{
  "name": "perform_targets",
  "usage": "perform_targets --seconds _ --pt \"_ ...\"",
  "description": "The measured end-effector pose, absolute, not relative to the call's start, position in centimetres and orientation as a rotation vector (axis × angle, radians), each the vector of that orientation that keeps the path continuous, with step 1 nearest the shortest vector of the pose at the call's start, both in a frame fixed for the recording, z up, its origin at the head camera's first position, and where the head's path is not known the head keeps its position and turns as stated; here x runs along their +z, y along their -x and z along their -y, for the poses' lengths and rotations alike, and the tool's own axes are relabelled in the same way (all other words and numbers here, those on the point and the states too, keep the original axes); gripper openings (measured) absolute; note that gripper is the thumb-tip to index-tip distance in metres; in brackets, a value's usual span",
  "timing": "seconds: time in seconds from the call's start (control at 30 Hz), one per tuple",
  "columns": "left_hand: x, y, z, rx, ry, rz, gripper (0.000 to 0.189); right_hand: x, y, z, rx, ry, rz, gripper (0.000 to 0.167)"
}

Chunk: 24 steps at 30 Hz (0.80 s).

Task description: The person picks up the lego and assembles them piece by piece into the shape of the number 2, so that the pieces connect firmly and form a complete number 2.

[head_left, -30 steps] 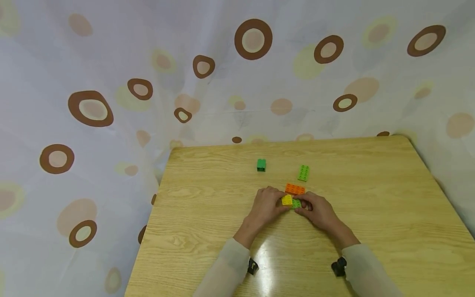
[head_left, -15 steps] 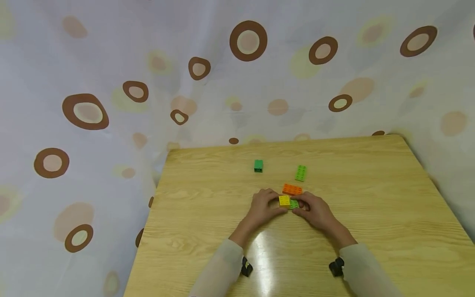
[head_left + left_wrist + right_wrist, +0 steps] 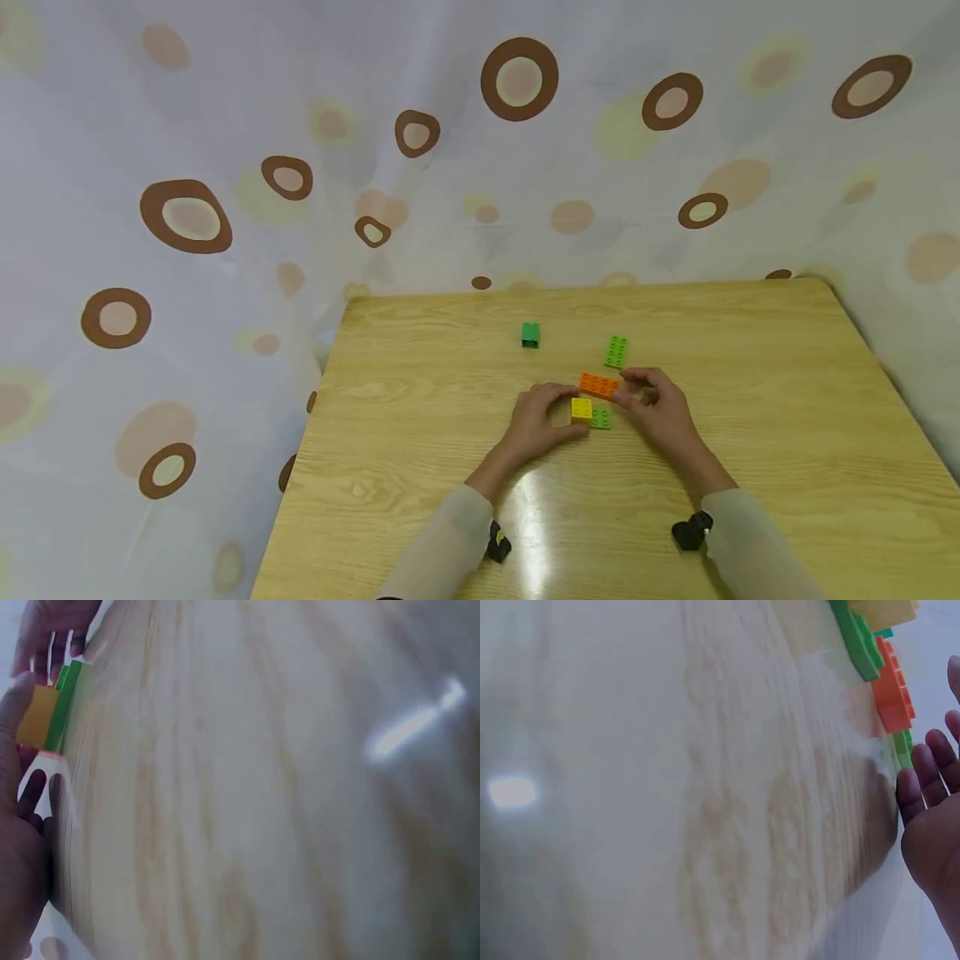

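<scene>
My left hand (image 3: 536, 423) holds the yellow brick (image 3: 581, 410) between thumb and fingers. The yellow brick sits on the left part of a flat green brick (image 3: 602, 418), whose right studs are bare. In the left wrist view, the thumb lies against the yellow brick (image 3: 37, 720). My right hand (image 3: 660, 412) is at the right end of an orange brick (image 3: 599, 385), fingers loosely bent and spread from the thumb. From the right wrist view, the fingers are beside the orange brick (image 3: 892, 691) without closing round it.
A light green brick (image 3: 617, 352) lies behind the orange one, studs up. Farther left stands a dark green brick (image 3: 530, 335). The wooden table (image 3: 420, 367) meets a patterned curtain (image 3: 442, 183) at its back and left edges.
My right hand has let go of the flat green brick and moved back and right to the orange brick's end. My left hand stays at the yellow brick.
</scene>
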<state>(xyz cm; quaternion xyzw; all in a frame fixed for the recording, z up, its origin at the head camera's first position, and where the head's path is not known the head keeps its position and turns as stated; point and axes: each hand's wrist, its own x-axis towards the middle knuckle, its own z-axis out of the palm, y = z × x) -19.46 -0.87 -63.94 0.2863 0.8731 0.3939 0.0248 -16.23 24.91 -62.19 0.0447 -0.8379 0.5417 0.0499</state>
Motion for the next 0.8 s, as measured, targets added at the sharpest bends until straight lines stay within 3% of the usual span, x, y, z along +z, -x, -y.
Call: perform_targets --seconds 0.37,0.8 --pt "-63.8 19.7 1.5 1.471 -0.915 -2.539 0.042 -62.7 18.8 -24.4 1.417 -0.303 2.742 0.057" --pt "-63.6 19.5 1.8 1.489 -0.878 -2.49 0.043 -62.8 19.1 -23.4 1.275 -0.38 2.752 0.045"
